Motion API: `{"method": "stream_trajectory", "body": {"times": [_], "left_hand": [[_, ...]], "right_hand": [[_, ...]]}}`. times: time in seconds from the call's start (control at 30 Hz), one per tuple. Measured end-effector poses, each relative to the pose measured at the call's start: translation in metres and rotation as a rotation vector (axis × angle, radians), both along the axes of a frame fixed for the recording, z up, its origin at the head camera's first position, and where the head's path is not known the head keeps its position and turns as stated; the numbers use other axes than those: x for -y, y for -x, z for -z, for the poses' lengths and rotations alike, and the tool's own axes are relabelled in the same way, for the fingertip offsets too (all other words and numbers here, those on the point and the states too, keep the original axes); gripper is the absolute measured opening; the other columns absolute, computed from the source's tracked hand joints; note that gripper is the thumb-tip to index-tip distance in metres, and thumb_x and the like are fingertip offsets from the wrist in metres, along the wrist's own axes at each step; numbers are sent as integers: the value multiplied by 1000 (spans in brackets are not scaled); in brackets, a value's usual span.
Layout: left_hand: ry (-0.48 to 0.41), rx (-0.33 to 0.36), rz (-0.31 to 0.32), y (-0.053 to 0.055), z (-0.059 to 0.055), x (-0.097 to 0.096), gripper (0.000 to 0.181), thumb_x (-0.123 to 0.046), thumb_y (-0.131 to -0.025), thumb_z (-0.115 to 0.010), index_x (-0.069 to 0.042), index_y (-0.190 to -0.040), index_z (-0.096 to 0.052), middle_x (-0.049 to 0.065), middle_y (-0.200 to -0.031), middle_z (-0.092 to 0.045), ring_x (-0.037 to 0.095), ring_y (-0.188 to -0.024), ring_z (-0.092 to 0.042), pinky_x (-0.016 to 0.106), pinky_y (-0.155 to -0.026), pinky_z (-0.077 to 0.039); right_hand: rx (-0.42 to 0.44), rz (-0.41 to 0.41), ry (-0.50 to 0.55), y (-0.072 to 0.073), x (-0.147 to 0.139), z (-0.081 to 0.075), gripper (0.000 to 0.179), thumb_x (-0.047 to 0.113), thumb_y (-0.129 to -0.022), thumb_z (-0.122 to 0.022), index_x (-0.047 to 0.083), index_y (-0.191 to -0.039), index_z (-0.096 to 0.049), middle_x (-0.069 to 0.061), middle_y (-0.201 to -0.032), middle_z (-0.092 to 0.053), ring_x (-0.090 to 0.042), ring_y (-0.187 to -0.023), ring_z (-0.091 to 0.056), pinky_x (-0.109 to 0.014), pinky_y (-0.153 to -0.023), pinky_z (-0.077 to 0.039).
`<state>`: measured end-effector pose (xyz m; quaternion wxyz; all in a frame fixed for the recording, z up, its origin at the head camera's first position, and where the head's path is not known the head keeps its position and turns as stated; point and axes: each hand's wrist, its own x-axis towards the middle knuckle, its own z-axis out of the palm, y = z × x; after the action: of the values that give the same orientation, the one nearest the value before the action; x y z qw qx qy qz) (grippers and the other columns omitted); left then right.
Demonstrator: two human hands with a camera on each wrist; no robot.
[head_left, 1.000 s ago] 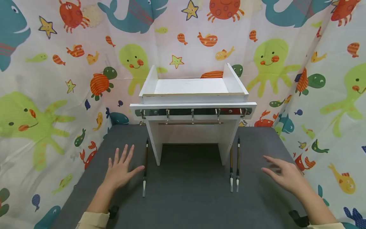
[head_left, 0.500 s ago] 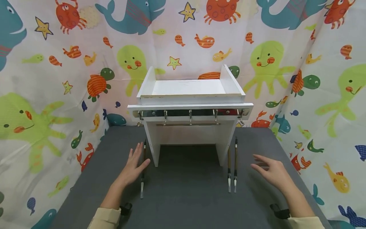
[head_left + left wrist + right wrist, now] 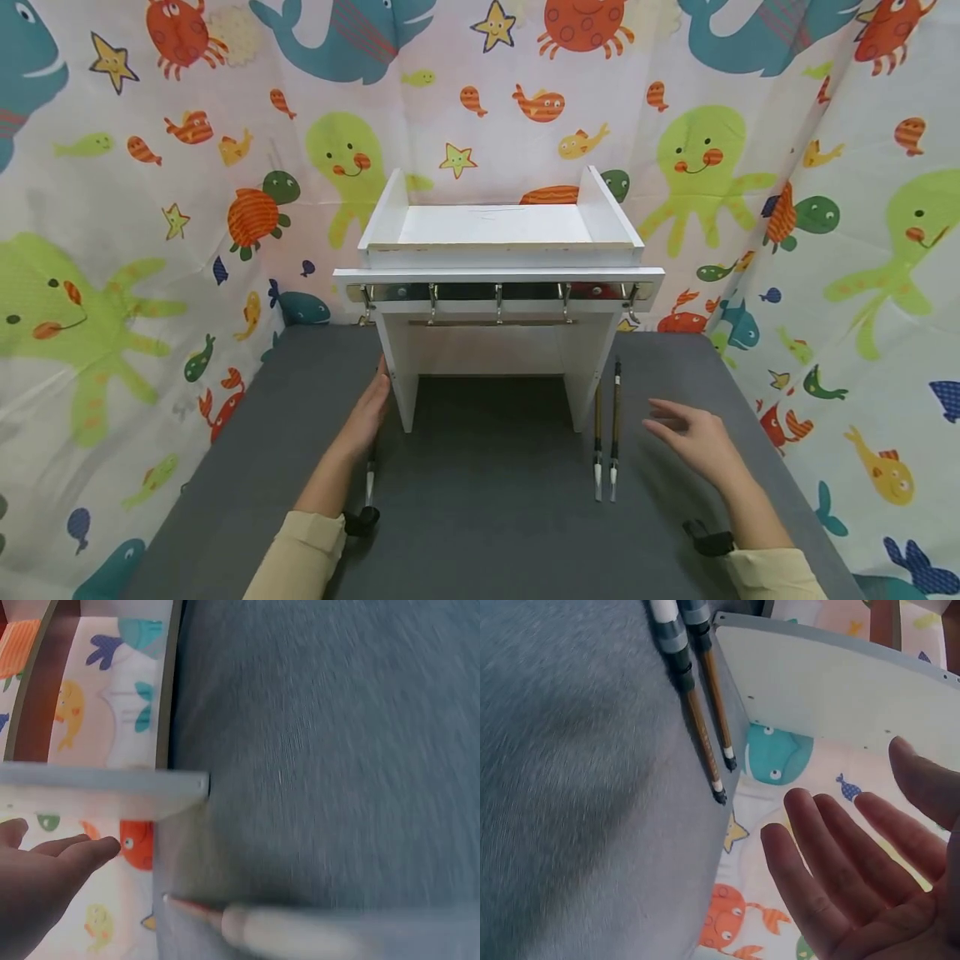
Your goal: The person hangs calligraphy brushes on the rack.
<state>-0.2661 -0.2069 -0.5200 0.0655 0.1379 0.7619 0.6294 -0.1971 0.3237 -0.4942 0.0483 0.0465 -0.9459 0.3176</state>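
My left hand (image 3: 358,423) is held out with straight fingers beside the left side panel of a white shelf (image 3: 491,258). Under it, partly hidden, a writing brush (image 3: 370,482) lies on the grey table; the same brush (image 3: 292,930) shows blurred in the left wrist view. To the right of the shelf lie two more brushes, an inner one (image 3: 597,468) and an outer one (image 3: 615,446), bristle ends toward me. My right hand (image 3: 699,446) hovers to their right, fingers loosely extended. In the right wrist view its palm (image 3: 885,922) shows with nothing held.
A rail with several metal hooks (image 3: 498,302) runs across the shelf's front. Above it sits an open-topped tray section (image 3: 495,223). A patterned curtain (image 3: 480,50) hangs behind and along both sides of the grey table (image 3: 495,533).
My left hand has moved right, from left of the brush to the shelf's left panel, turning edge-on over the brush. My right hand has drifted left toward the two brushes.
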Motion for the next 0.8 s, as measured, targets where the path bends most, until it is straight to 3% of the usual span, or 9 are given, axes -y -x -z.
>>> {"method": "stream_trajectory", "body": {"times": [0.1, 0.23, 0.57, 0.8], "left_hand": [[-8, 66, -46, 1, 0, -7, 68, -48, -111, -17, -11, -162, 9, 13, -169, 12, 38, -155, 7, 62, -122, -10], [-15, 120, -103, 0, -1, -14, 76, -52, -109, -20, -3, -161, 4, 19, -169, 7, 42, -154, 1, 60, -122, -16], [-78, 139, -151, 0, -1, -20, 77, -54, -109, -25, -2, -162, -3, 19, -169, 2, 39, -155, 1, 67, -119, -19], [-109, 147, -168, 0, -1, -23, 77, -53, -108, -29, -3, -162, -7, 18, -169, -2, 37, -156, -1, 69, -118, -19]], "right_hand": [[26, 3, 31, 7, 1, 4, 60, 49, -96, -67, 5, -136, -62, -20, -122, -71, -38, -106, -70, -49, -79, -60], [70, 18, 81, 15, 3, 8, 62, 50, -95, -68, 4, -137, -62, -21, -124, -70, -35, -105, -72, -43, -76, -61], [147, 72, 160, 30, 10, 17, 57, 35, -97, -71, 0, -139, -57, -25, -126, -67, -32, -94, -75, -37, -72, -62], [141, 172, 227, 45, 18, 29, 59, 28, -95, -74, -1, -142, -54, -25, -124, -68, -31, -92, -75, -34, -69, -62]]}}
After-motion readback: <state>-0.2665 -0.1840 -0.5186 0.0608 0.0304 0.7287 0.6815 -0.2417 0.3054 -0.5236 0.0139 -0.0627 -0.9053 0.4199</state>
